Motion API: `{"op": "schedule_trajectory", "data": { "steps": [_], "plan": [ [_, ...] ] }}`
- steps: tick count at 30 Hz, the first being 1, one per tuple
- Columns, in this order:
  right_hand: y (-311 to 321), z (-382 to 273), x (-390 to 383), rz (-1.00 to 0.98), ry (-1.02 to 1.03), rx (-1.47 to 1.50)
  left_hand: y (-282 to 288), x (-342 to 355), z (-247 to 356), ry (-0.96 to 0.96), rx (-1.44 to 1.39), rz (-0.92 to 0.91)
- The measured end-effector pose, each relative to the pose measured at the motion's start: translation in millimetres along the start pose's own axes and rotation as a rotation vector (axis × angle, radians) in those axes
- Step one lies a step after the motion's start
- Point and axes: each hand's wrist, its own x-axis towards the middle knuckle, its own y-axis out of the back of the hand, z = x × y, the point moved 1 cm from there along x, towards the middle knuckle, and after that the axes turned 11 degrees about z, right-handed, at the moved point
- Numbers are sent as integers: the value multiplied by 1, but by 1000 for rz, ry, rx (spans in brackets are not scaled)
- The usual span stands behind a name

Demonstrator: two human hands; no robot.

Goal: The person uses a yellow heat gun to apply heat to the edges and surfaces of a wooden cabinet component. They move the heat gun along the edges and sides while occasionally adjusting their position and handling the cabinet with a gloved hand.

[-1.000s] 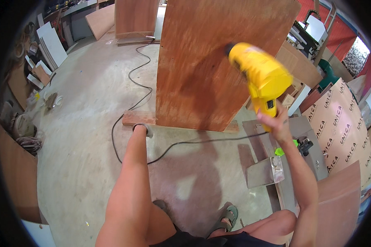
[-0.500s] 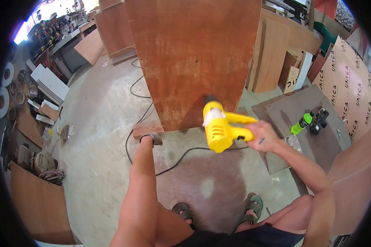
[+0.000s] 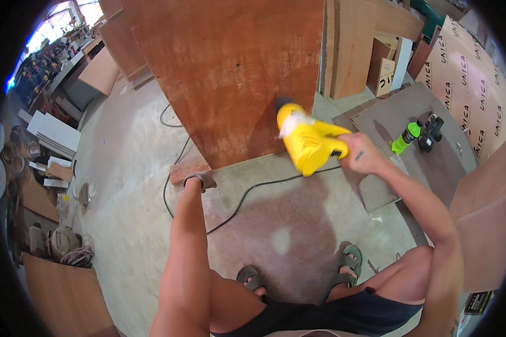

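Observation:
My right hand (image 3: pixel 361 154) is wrapped round the handle of a yellow heat gun (image 3: pixel 306 143) with a white wrap behind its nozzle. The dark nozzle points at the lower part of a large reddish-brown wooden panel (image 3: pixel 230 84) standing before me. Whether it touches the face cannot be made out. At the panel's lower left corner, my left hand (image 3: pixel 200 181) is beside a short wooden block (image 3: pixel 184 172). Something grey-brown covers the hand, hiding its fingers.
A black cord (image 3: pixel 247 194) snakes across the concrete floor. On the right, a green bottle (image 3: pixel 406 139) and a black tool (image 3: pixel 430 133) rest on a grey board (image 3: pixel 447 168). Boards (image 3: pixel 351 53) lean behind them. White panels (image 3: pixel 53 133) and coils (image 3: pixel 77 256) lie on the left.
The view has shifted, so the surroundings sit higher in it. Against the panel, the heat gun has moved slightly up and right, its nozzle tilting. My left hand stays by the block.

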Motion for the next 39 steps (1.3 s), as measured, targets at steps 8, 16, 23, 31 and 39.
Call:
{"op": "schedule_trajectory", "data": {
  "steps": [8,16,23,31,39],
  "plan": [
    [-58,32,-43,-415,270,-401,-11,19,-16,31,27,-35],
    [-57,-53,9,-77,348,-178,-23,22,-50,180,-137,8],
    [-95,-147,49,-171,593,-196,-6,7,-73,428,-441,780],
    [-46,-50,3,-217,383,-395,-13,8,-54,115,-11,-93],
    [17,27,-36,-107,290,-543,-14,11,-27,70,25,-71]
  ]
}}
